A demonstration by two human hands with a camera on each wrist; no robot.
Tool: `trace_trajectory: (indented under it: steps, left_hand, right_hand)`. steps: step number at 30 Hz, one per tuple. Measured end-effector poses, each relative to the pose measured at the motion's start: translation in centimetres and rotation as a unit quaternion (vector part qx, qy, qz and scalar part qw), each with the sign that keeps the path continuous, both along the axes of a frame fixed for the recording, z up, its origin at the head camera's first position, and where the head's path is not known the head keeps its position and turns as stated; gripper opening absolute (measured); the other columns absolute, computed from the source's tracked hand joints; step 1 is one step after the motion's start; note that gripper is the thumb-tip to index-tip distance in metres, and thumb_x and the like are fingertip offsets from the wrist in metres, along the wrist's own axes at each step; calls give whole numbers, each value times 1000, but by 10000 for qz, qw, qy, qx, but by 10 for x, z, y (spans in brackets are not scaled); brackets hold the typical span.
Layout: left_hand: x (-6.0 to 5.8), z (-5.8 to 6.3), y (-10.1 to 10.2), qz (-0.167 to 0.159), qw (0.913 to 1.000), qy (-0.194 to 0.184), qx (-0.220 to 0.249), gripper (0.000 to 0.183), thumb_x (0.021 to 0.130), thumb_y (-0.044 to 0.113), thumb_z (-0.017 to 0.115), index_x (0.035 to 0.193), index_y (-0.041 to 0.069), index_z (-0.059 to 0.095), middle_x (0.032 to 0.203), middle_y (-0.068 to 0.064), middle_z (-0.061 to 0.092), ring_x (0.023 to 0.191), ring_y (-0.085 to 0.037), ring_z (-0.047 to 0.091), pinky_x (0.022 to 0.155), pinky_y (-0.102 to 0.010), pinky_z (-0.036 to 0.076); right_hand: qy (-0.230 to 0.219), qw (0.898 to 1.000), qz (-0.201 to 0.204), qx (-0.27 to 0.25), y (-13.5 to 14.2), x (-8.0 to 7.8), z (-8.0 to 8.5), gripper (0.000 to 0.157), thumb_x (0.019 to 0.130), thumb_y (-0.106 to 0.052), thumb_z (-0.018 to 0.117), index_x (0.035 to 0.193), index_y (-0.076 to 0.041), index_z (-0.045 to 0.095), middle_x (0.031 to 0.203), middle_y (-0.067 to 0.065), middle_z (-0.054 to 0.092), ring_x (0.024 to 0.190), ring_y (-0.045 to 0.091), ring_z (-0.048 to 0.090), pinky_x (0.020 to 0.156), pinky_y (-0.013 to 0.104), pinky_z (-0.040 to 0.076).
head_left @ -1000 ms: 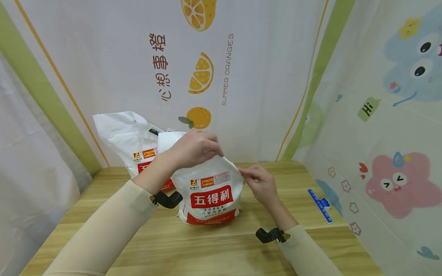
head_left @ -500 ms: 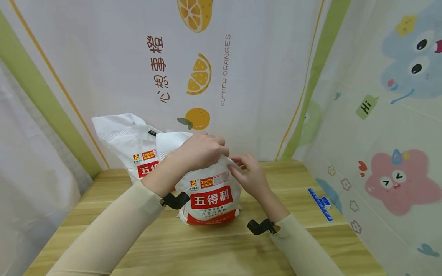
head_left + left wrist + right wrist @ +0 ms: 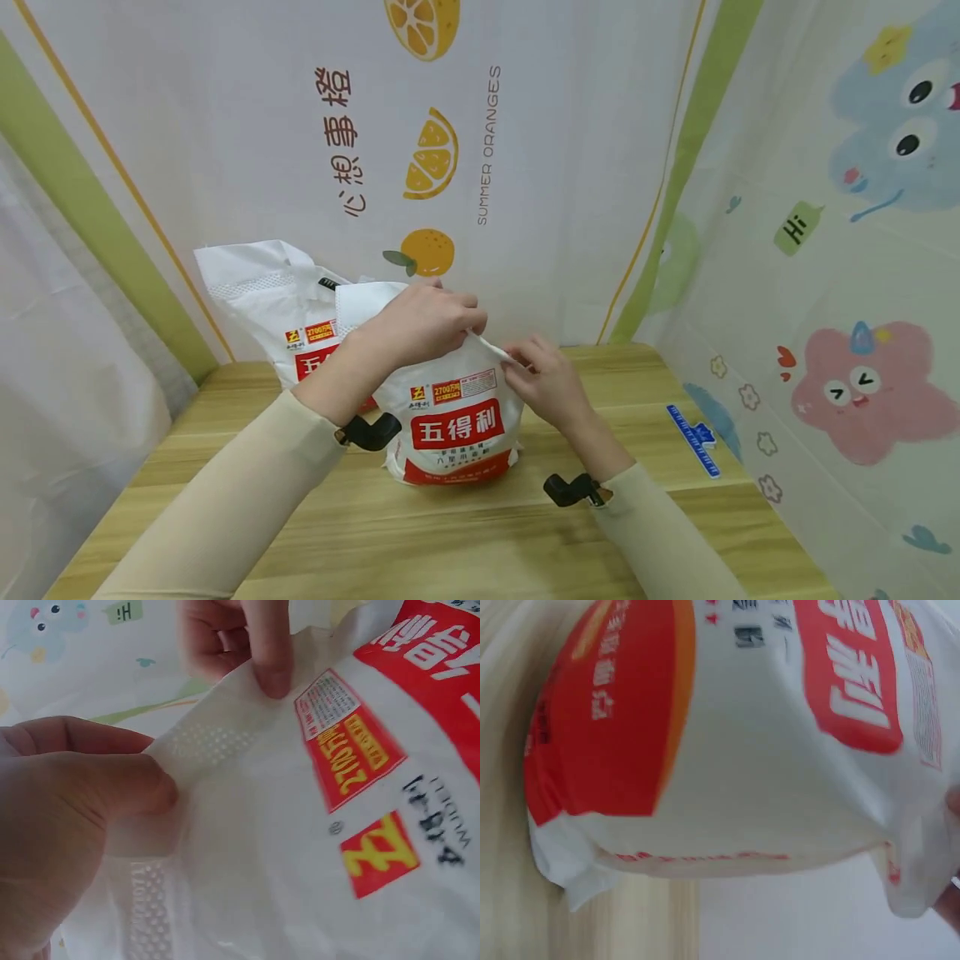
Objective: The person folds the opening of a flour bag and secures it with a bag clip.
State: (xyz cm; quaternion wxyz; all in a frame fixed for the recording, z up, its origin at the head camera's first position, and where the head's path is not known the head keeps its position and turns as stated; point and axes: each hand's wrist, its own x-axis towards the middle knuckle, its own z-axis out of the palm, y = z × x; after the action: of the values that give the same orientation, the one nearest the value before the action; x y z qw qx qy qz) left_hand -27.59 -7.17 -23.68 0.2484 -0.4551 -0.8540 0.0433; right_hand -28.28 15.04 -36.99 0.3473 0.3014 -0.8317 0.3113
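A white flour bag with red Chinese labels stands upright on the wooden table, its top edge drawn together in a slanting line. My left hand pinches that edge from above. Lower on the right, my right hand pinches the same edge near its corner. In the left wrist view the left thumb lies over the bag's dotted perforated band, with the right thumb pressing farther along. The right wrist view shows the bag's bulging side, while the right hand is mostly outside the picture.
A second white flour bag stands behind at the left, its top flap raised. A blue ruler lies on the table at the right. Printed curtains hang behind and beside the table.
My right hand has shifted left and slightly up along the bag's top, coming nearer the left hand. The bag's right corner, earlier spread out, is drawn in. The left hand keeps its hold.
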Motion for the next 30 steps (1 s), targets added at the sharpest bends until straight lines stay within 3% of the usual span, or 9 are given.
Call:
trace_trajectory:
  steps: [3,6,12,18,23,30]
  left_hand:
    - [-1,-5,-1,-334,9989,322,-65,14,84,9,81,90,21,76,82,5,68,67,-13,63,66,-29,45]
    - [-2,-9,-6,-497,9973,524,-100,15,85,9,80,92,22,76,82,6,68,70,-13,66,68,-30,47]
    - [-5,-5,-22,-249,9989,125,389,20,85,10,81,101,21,77,92,4,73,84,-15,68,85,-38,52]
    - [-9,-11,-28,-698,9957,246,553,13,83,9,83,91,18,77,86,3,71,80,-16,68,76,-36,50]
    - [-8,-12,-33,-793,9943,313,642,21,83,4,81,98,20,78,90,4,73,85,-15,69,84,-38,52]
    - [-10,-16,-36,-1201,9887,546,711,16,79,10,88,92,17,83,88,2,73,82,-17,70,79,-37,52]
  right_hand:
    - [297,9987,-230,355,1,1,-6,7,90,-9,75,93,-14,73,83,-1,58,67,10,53,56,23,51]
    - [616,9960,-288,584,4,1,-12,4,92,-12,74,96,-14,73,84,0,59,65,10,54,56,23,52]
    - [553,9980,-142,257,20,-2,-23,25,85,-5,81,108,-15,78,85,-2,62,71,10,60,62,24,57]
    - [812,9964,54,226,25,-1,-34,29,85,-3,81,112,-13,80,80,2,58,63,8,49,52,17,46]
    - [875,9955,58,352,30,-3,-34,38,83,-5,83,119,-17,78,84,0,61,65,6,51,53,17,47]
    - [1343,9882,147,727,34,-5,-38,40,82,-2,82,119,-15,77,82,5,58,62,9,50,50,19,44]
